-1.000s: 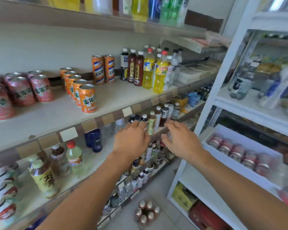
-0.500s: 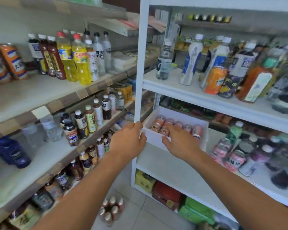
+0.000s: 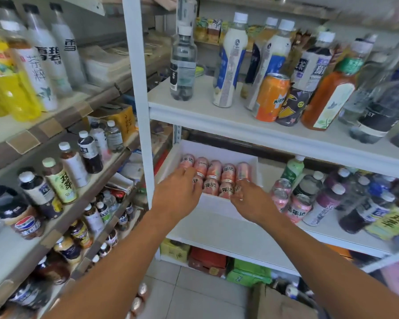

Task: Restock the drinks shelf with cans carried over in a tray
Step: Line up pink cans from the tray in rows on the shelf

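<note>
Both hands, left hand [image 3: 179, 196], right hand [image 3: 251, 201], reach over tray [image 3: 213, 202]; pink cans [image 3: 214, 171] inside

A white tray [image 3: 213, 202] sits on the white shelf [image 3: 244, 236], near its left post. Pink cans [image 3: 214, 170] lie on their sides inside, packed in two rows, labels facing up.

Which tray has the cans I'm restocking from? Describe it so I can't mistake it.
Find the white metal rack on the right and look at its middle shelf, below the shelf of tall bottles. At the shelf's left end sits a shallow white tray, with both hands reaching over its near edge. It alone holds pink cans lying flat in rows; the neighbouring pink cans stand loose.
</note>
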